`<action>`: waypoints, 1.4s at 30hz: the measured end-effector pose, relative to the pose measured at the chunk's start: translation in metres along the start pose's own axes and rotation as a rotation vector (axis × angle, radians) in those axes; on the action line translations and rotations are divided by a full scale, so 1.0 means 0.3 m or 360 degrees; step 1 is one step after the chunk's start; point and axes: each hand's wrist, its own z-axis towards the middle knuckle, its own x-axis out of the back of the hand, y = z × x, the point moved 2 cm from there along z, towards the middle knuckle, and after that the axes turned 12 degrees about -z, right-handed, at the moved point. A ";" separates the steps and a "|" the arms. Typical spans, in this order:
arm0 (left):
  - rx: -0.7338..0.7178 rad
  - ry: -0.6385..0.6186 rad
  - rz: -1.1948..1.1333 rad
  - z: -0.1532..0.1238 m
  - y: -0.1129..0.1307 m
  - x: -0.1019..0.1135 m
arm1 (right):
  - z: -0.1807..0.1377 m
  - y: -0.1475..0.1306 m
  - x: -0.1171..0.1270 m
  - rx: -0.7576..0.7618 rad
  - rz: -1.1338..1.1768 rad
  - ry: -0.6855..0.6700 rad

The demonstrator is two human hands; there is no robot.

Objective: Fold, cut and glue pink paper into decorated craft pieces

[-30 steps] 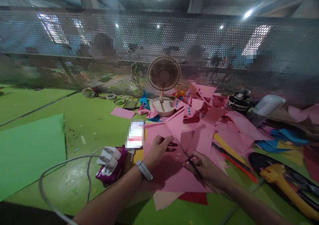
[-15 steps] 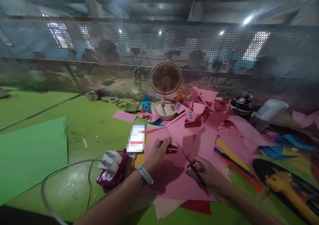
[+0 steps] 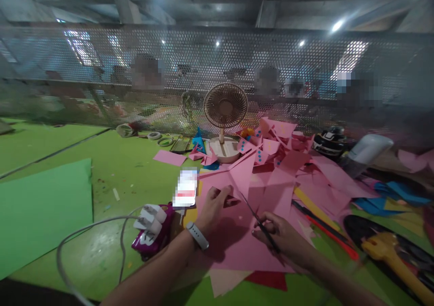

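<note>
In the head view, my left hand (image 3: 217, 206) pinches the edge of a raised, folded pink paper piece (image 3: 244, 175) between thumb and fingers. My right hand (image 3: 280, 233) is closed around dark scissors (image 3: 262, 228). Their thin blades point up and left and meet the pink paper just right of my left fingertips. Beneath both hands lies a larger pink sheet (image 3: 237, 251). The scissors' handles are partly hidden by my right fingers.
A small fan (image 3: 225, 107) stands behind the work, beside a heap of pink cut pieces (image 3: 271, 148). To the left are a lit phone (image 3: 186, 188), a purple power strip (image 3: 151, 238) with cable, and a green sheet (image 3: 47, 211). A yellow-handled tool (image 3: 389, 251) lies at right.
The raised pink paper has shifted slightly to the right at its upper end. The scissors' tip sits slightly further left and up; both hands hold nearly the same places.
</note>
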 end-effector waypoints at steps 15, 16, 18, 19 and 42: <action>-0.0048 0.0039 0.0035 -0.005 -0.003 -0.005 | 0.031 0.076 -0.008 0.0055 -0.0031 0.0087; -0.0044 0.0042 0.0039 -0.006 -0.002 -0.006 | 0.033 0.080 -0.008 0.0069 -0.0015 0.0087; -0.0049 0.0043 0.0043 -0.006 -0.001 -0.007 | 0.035 0.084 -0.008 0.0092 0.0019 0.0082; -0.0054 0.0048 0.0042 -0.006 -0.002 -0.006 | 0.035 0.085 -0.008 0.0100 0.0028 0.0084; -0.0088 0.0032 0.0011 0.002 -0.009 0.002 | 0.030 0.080 -0.008 0.0025 -0.0042 0.0080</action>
